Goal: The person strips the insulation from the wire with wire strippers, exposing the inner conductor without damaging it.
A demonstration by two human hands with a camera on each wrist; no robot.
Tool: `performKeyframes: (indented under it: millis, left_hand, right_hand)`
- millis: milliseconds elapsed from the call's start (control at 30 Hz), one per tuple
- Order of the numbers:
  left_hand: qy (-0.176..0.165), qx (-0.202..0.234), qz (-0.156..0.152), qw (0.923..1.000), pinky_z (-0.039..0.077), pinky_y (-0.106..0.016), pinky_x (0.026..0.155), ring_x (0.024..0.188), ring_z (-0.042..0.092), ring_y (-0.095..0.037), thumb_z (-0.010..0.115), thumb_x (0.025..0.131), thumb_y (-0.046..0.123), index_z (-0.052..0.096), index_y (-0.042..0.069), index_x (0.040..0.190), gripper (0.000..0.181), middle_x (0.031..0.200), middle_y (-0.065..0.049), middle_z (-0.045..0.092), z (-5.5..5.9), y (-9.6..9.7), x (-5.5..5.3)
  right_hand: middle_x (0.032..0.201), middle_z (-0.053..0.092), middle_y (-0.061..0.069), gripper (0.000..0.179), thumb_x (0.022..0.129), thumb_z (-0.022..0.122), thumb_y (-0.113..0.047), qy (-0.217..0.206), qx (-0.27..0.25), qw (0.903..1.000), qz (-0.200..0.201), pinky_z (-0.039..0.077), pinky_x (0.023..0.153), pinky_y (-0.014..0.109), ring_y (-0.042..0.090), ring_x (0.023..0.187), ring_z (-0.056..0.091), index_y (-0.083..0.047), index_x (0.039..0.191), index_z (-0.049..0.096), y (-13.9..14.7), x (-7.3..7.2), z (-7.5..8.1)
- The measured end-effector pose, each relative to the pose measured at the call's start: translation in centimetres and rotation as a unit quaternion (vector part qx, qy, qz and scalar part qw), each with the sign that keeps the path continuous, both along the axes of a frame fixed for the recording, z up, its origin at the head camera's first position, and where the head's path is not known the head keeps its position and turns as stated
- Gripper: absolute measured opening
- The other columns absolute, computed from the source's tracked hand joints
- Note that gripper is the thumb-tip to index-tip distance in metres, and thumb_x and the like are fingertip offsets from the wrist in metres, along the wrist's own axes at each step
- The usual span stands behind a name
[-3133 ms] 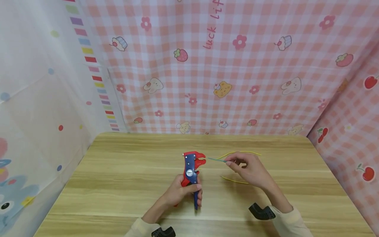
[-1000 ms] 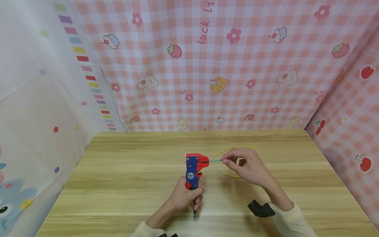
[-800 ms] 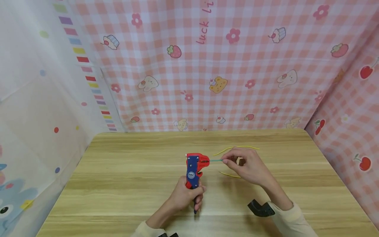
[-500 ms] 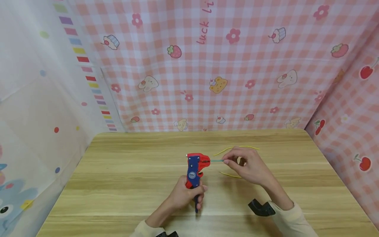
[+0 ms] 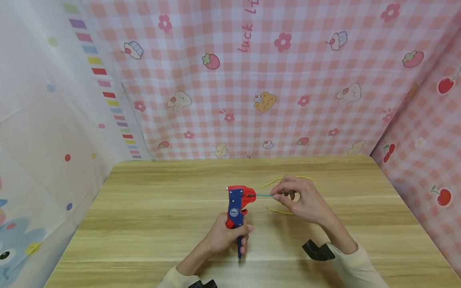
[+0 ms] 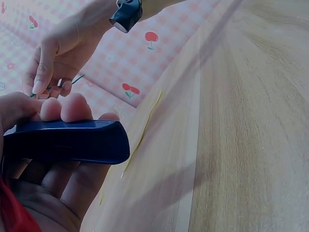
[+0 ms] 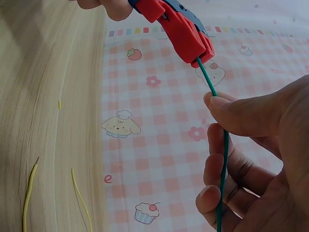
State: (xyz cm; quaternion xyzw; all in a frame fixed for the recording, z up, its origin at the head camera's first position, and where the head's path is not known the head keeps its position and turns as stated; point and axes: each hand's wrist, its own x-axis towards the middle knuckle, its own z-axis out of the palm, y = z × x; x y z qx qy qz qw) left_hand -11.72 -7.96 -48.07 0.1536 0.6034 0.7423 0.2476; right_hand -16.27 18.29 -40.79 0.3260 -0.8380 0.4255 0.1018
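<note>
My left hand [image 5: 224, 236] grips the handle of a red and blue wire stripper [image 5: 235, 206], held above the table with its nose facing right. Between thumb and forefinger, my right hand [image 5: 304, 199] pinches a thin green wire [image 7: 207, 77]. One end of that wire enters the stripper's red nose [image 7: 190, 41], which is closed round it. The rest of the wire runs down past the curled fingers of the right hand in the right wrist view. In the left wrist view the stripper's blue handle [image 6: 72, 142] lies across the left fingers.
Two yellow wires lie on the wooden table [image 5: 144, 224]: a farther wire [image 5: 270, 183] behind the right hand, a nearer wire [image 5: 279, 211] partly under it. A small yellow piece [image 7: 60, 104] lies apart. Checkered cloth [image 5: 216, 100] hangs behind the table.
Since about three seconds ago, the green wire has entered the stripper's nose and the nose has closed on it. Over the last second both hands have shifted very slightly right.
</note>
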Motion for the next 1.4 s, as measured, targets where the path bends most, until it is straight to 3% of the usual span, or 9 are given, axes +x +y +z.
performKeyframes:
  millis: [400,667,967,1167,1400]
  left_hand:
    - [0.011,0.015,0.015,0.9997,0.054,-0.032,0.047,0.043,0.057,-0.019,0.064,0.093,0.005,0.052,0.0,0.08,0.018,0.055,-0.006,0.054,-0.2,0.3,0.3]
    - [0.014,-0.008,0.077,0.9969,0.046,-0.03,0.035,0.033,0.047,-0.017,0.062,0.093,0.006,0.047,0.002,0.073,0.026,0.045,-0.004,0.046,-0.5,0.1,0.0]
    - [0.033,0.017,0.072,0.9967,0.051,-0.031,0.04,0.037,0.053,-0.018,0.064,0.093,0.005,0.05,0.001,0.076,0.022,0.051,-0.006,0.052,-0.5,-0.4,-0.3]
    - [0.026,0.015,0.046,0.9985,0.06,-0.039,0.058,0.053,0.064,-0.022,0.061,0.097,0.005,0.054,0.0,0.091,0.011,0.064,-0.009,0.061,-0.5,-0.9,-0.8]
    - [0.004,0.005,0.037,0.9993,0.061,-0.044,0.067,0.064,0.068,-0.025,0.065,0.097,0.014,0.052,-0.007,0.104,0.026,0.074,-0.013,0.066,-0.6,-1.4,-1.2]
  right_hand:
    - [0.085,0.064,-0.005,0.022,0.085,0.075,0.001,0.011,0.004,0.9999,0.003,0.046,0.057,0.026,0.009,0.068,0.051,-0.021,0.09,0.074,-0.3,0.0,0.2]
    - [0.086,0.063,-0.013,0.02,0.089,0.074,-0.006,0.019,0.009,0.9996,0.016,0.049,0.056,0.029,0.006,0.067,0.052,-0.026,0.093,0.074,-0.4,-0.3,0.0]
    - [0.08,0.06,-0.013,0.021,0.088,0.074,-0.005,0.018,-0.001,0.9998,0.005,0.049,0.056,0.027,0.007,0.065,0.054,-0.026,0.093,0.073,-0.1,-0.3,0.0]
    - [0.078,0.058,-0.013,0.02,0.088,0.075,-0.006,0.02,0.003,0.9998,-0.002,0.051,0.058,0.026,0.007,0.067,0.055,-0.024,0.095,0.074,0.0,-0.5,-0.2]
    - [0.076,0.057,-0.013,0.016,0.089,0.075,-0.009,0.013,0.013,0.9996,-0.022,0.051,0.058,0.026,0.007,0.068,0.055,-0.024,0.095,0.074,0.1,-0.6,-0.5]
